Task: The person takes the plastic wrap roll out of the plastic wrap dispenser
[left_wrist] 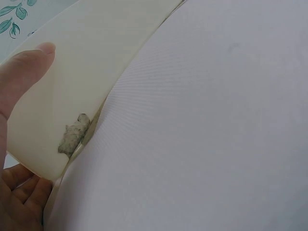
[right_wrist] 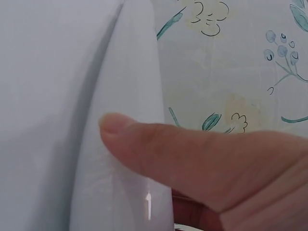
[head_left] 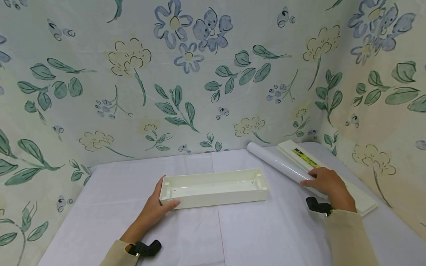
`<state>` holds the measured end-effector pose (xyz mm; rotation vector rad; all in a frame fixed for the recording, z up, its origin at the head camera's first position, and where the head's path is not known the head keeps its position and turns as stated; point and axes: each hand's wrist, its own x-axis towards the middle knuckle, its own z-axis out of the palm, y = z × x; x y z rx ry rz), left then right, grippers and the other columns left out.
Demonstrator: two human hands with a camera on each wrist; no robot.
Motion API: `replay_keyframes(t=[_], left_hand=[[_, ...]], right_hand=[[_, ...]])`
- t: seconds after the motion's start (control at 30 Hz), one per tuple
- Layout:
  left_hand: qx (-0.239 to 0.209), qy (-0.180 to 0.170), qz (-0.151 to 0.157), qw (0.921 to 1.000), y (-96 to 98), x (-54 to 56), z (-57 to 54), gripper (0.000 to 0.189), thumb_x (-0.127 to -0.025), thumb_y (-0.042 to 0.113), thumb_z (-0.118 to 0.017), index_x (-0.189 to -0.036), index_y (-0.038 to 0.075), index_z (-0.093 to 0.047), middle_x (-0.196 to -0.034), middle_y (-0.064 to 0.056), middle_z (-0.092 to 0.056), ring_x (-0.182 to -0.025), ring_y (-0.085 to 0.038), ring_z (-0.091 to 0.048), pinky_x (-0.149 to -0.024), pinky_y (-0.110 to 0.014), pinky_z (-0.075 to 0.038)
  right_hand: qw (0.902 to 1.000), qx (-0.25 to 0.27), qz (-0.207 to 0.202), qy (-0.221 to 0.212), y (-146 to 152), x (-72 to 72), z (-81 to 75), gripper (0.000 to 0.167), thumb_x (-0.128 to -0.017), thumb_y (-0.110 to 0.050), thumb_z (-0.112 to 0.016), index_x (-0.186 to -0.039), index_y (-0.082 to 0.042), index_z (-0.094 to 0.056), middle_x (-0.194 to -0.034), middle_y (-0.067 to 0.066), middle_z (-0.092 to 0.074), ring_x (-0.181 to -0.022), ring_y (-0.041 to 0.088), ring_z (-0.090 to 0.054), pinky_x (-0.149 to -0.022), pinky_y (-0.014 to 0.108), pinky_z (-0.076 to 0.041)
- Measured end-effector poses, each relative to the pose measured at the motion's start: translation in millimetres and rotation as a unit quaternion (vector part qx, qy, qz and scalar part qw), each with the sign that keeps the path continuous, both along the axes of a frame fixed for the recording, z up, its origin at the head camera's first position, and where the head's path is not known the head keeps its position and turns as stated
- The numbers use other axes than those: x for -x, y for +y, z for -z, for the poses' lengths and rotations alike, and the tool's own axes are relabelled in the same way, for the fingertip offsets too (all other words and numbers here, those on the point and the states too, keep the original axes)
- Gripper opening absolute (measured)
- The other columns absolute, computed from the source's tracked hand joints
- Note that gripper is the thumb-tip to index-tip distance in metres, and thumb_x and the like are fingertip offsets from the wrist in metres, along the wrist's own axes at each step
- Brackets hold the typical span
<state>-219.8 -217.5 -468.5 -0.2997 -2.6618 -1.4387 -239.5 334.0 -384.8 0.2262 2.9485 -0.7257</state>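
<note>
A long cream plastic box (head_left: 221,197), its top uncovered and its inside bare, sits on the white cloth in the middle of the head view. My left hand (head_left: 154,208) grips its left end, thumb over the front wall and fingers round the end. In the left wrist view a greyish patch (left_wrist: 74,135) marks the box wall (left_wrist: 82,72) near its lower edge. At the right, my right hand (head_left: 331,184) holds a glossy white roll of film (head_left: 277,162). The thumb (right_wrist: 149,144) lies across the roll (right_wrist: 122,192); the other fingers are mostly hidden behind it.
Beside the roll, on its right, lies a long cream lid-like piece (head_left: 362,199) with a yellow-and-black label (head_left: 305,158). White cloth (head_left: 186,240) covers the table. Flower-patterned walls (head_left: 186,111) stand behind and at the right.
</note>
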Motion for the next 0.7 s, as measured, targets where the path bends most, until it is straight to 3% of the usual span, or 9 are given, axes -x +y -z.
replay_keyframes(t=[0.7], left_hand=[[-0.002, -0.009, -0.006, 0.9999, 0.0, -0.1, -0.2, 0.107, -0.078, 0.044, -0.077, -0.156, 0.022, -0.007, -0.154, -0.01, -0.031, -0.138, -0.033, -0.032, -0.108, -0.061, -0.024]], right_hand=[[0.9998, -0.002, 0.014, -0.011, -0.4, 2.3, 4.9, 0.072, -0.077, -0.035, -0.078, -0.127, 0.01, -0.053, -0.113, 0.03, -0.055, -0.09, 0.041, -0.05, -0.067, 0.048, -0.045]])
